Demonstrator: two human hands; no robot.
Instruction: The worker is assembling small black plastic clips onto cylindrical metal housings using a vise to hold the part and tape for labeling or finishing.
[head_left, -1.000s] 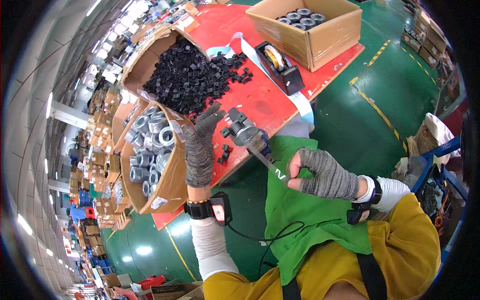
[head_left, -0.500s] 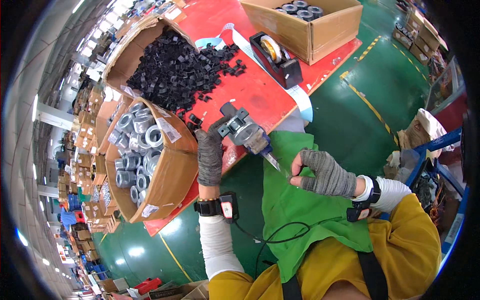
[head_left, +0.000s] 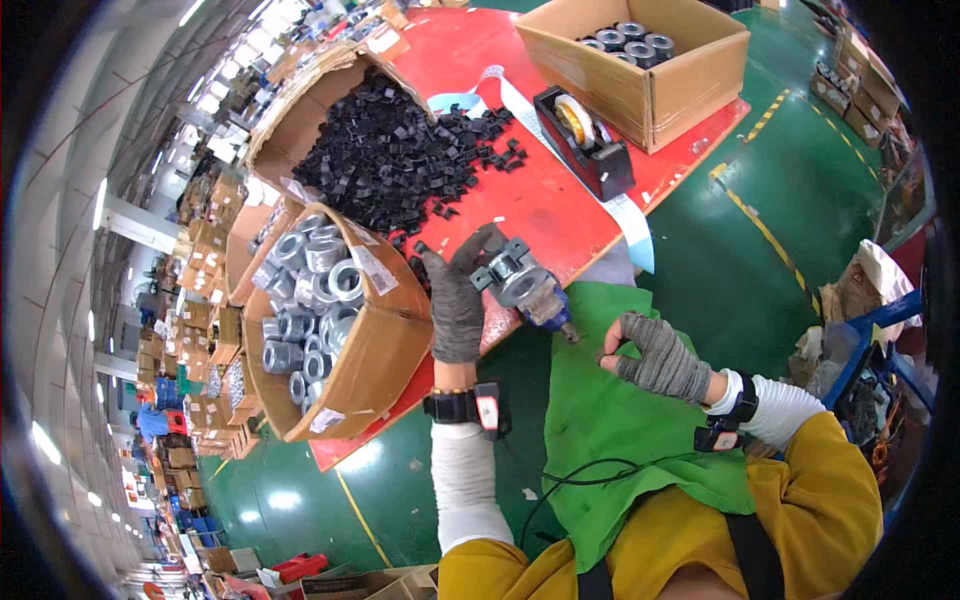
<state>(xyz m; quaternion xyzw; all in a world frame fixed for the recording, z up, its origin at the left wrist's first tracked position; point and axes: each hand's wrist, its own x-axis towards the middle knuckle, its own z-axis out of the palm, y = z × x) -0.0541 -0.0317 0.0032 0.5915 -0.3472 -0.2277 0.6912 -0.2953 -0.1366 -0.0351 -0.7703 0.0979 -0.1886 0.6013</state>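
Observation:
A clamp-like device [head_left: 520, 285] with a metal ring, dark brackets and a blue pointed end sits at the near edge of the red table. Beside its upper left end is my left hand [head_left: 457, 310], in a grey fingerless glove, with thumb and fingers apart. Nothing shows between them; part of the dark upper end is hidden. My right hand [head_left: 655, 355], gloved alike, is over the green apron [head_left: 600, 400], right of the device's tip and apart from it. Its thumb and finger pinch together; anything between them is too small to make out.
Loose black clips [head_left: 390, 150] spill from a tipped carton onto the red table [head_left: 545, 225]. Metal sleeves fill a cardboard box [head_left: 390, 340] left of my left hand. A black tape dispenser [head_left: 600, 165] and a box [head_left: 690, 90] of dark rings stand farther back.
The view has shifted, so the scene appears farther right and lower. A thin shiny strip ran from the device to my right fingers; it no longer shows. The device stays in place.

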